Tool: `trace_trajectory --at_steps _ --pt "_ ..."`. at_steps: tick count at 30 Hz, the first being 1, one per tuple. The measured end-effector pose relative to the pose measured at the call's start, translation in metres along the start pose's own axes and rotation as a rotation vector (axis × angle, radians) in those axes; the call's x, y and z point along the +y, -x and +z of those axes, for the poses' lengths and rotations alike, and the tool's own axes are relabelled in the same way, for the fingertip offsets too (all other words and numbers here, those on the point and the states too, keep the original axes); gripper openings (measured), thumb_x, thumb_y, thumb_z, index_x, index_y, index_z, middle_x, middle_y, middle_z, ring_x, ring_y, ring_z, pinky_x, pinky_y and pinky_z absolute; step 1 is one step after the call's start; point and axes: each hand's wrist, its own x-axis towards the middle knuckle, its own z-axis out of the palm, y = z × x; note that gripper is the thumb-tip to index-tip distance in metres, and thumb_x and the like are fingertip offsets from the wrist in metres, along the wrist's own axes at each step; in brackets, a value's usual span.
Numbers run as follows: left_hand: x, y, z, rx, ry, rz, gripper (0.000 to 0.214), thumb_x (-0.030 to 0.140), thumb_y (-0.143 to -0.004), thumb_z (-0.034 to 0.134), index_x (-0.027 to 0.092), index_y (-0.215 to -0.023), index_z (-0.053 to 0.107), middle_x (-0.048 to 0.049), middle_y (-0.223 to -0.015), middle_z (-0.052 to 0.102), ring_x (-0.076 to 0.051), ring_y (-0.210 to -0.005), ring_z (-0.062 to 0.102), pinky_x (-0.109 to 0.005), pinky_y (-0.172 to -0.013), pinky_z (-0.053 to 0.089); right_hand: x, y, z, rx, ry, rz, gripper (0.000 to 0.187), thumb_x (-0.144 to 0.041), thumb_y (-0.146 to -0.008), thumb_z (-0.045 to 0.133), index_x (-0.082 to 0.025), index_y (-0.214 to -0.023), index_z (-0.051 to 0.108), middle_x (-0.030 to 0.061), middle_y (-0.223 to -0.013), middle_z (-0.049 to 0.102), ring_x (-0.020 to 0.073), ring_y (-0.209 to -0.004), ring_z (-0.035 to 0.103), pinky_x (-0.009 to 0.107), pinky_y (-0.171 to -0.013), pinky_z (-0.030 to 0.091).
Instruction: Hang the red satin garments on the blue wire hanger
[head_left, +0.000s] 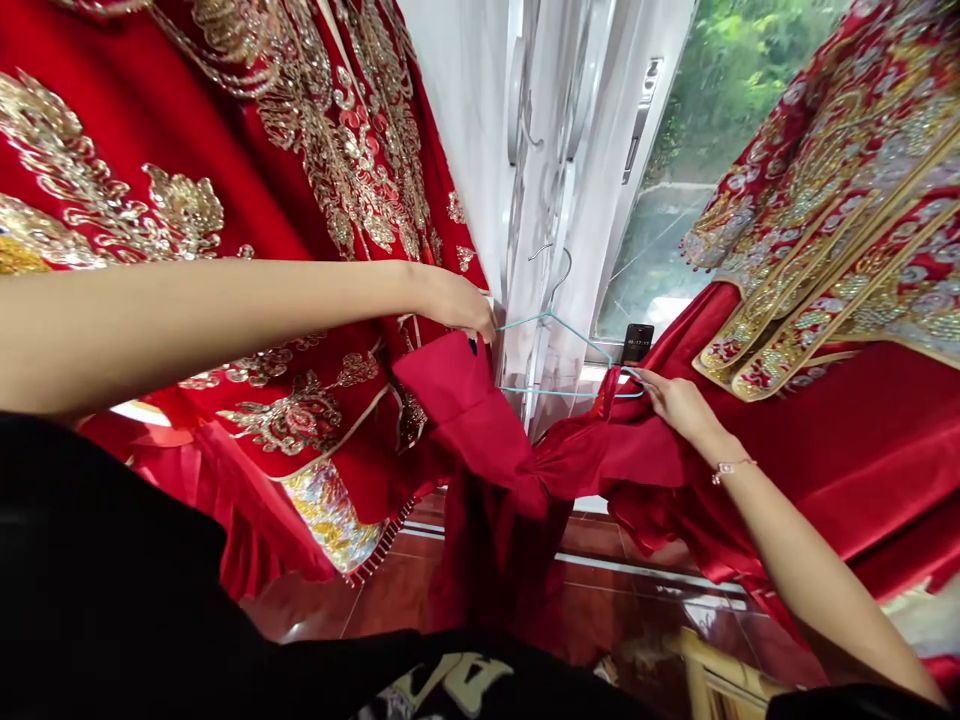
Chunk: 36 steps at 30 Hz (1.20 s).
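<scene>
A plain red dress with a wide folded neckline hangs from a thin light-blue clothes hanger with a metal hook. My left hand is closed at the hanger's left end, by the dress's left shoulder; its fingertips are partly hidden. With bent fingers, my right hand pinches the hanger's right end, where a narrow red strap is looped over the bar. The skirt drops between my arms toward the floor. The hanger's hook points up and hangs on nothing.
A red gown with gold embroidery fills the left side. Another beaded red outfit hangs at right. Behind are white door frames with a metal hook, a glass pane and a dark phone. A wooden stool stands below.
</scene>
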Motion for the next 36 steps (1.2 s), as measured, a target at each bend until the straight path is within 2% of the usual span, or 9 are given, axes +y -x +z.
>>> trace_trajectory --at_steps 4,8,14,17,20,24,26,31,36 --pt "0.003 -0.007 0.002 -0.131 -0.047 0.212 0.018 0.030 -0.089 0.062 0.025 -0.075 0.072 -0.0055 -0.082 0.073 -0.024 -0.086 0.069 -0.033 -0.080 0.050 0.001 0.006 0.002 0.002 -0.018 0.022 0.049 -0.023 -0.096 0.037 -0.013 -0.136 0.063 0.0125 -0.073 0.076 0.0260 -0.063 0.071 0.031 -0.062 0.047" --pt "-0.002 0.016 0.017 0.033 0.054 0.285 0.034 0.045 -0.099 0.050 0.023 -0.092 0.075 -0.0083 -0.093 0.074 -0.020 -0.088 0.069 -0.033 -0.085 0.052 0.000 0.009 0.009 0.018 -0.065 0.015 0.047 -0.022 -0.096 0.038 -0.014 -0.133 0.065 0.0110 -0.071 0.076 0.0244 -0.062 0.071 0.030 -0.062 0.047" --pt "-0.006 0.039 0.056 0.517 0.383 0.006 0.056 0.052 -0.084 0.072 0.021 -0.130 0.063 -0.0133 -0.131 0.063 -0.022 -0.105 0.069 -0.040 -0.093 0.058 -0.006 0.012 0.019 0.068 -0.167 0.022 0.047 -0.030 -0.097 0.036 -0.014 -0.126 0.069 0.0119 -0.067 0.073 0.0270 -0.060 0.069 0.033 -0.062 0.048" --pt "-0.001 0.036 0.078 0.534 0.470 -0.108 0.053 0.048 -0.086 0.068 0.018 -0.130 0.064 -0.0138 -0.133 0.066 -0.025 -0.112 0.068 -0.044 -0.100 0.055 -0.006 0.017 0.016 0.087 -0.294 0.040 0.047 -0.035 -0.096 0.037 -0.016 -0.125 0.069 0.0095 -0.063 0.070 0.0258 -0.055 0.066 0.034 -0.061 0.049" --pt "0.005 0.028 0.092 0.532 0.369 -0.260 0.044 0.045 -0.091 0.062 0.015 -0.121 0.069 -0.0134 -0.121 0.073 -0.028 -0.107 0.070 -0.046 -0.101 0.052 -0.001 0.026 0.004 0.013 -0.519 0.016 0.050 -0.043 -0.097 0.042 -0.017 -0.135 0.062 0.0026 -0.060 0.063 0.0209 -0.054 0.060 0.033 -0.062 0.050" --pt "0.011 0.019 0.100 0.561 0.294 -0.293 0.041 0.044 -0.092 0.060 0.018 -0.122 0.069 -0.0108 -0.121 0.074 -0.029 -0.106 0.071 -0.045 -0.099 0.052 0.015 0.046 -0.015 -0.152 -0.851 -0.049 0.069 -0.056 -0.095 0.049 -0.024 -0.155 0.034 -0.0014 -0.072 0.059 0.0170 -0.063 0.057 0.031 -0.065 0.052" --pt "0.013 0.016 0.106 0.592 0.273 -0.279 0.041 0.043 -0.095 0.056 0.021 -0.127 0.066 -0.0089 -0.126 0.073 -0.030 -0.111 0.069 -0.045 -0.101 0.051 0.023 0.052 -0.022 -0.171 -0.924 -0.057 0.076 -0.060 -0.095 0.049 -0.027 -0.158 0.023 -0.0013 -0.079 0.057 0.0157 -0.063 0.054 0.029 -0.061 0.050" --pt "0.016 0.006 0.127 0.729 0.155 -0.275 0.042 0.038 -0.098 0.045 0.019 -0.130 0.066 -0.0113 -0.127 0.070 -0.031 -0.117 0.065 -0.044 -0.102 0.050 0.026 0.030 -0.047 -0.041 -0.787 -0.128 0.073 -0.056 -0.098 0.045 -0.025 -0.157 0.016 -0.0031 -0.079 0.050 0.0157 -0.066 0.049 0.031 -0.068 0.048" --pt "0.015 0.001 0.135 0.762 0.131 -0.294 0.045 0.037 -0.098 0.041 0.018 -0.130 0.066 -0.0120 -0.121 0.072 -0.030 -0.112 0.066 -0.041 -0.096 0.052 0.015 -0.022 -0.074 -0.112 -0.616 -0.207 0.066 -0.045 -0.098 0.046 -0.023 -0.154 0.020 -0.0032 -0.079 0.051 0.0162 -0.067 0.048 0.032 -0.073 0.046"
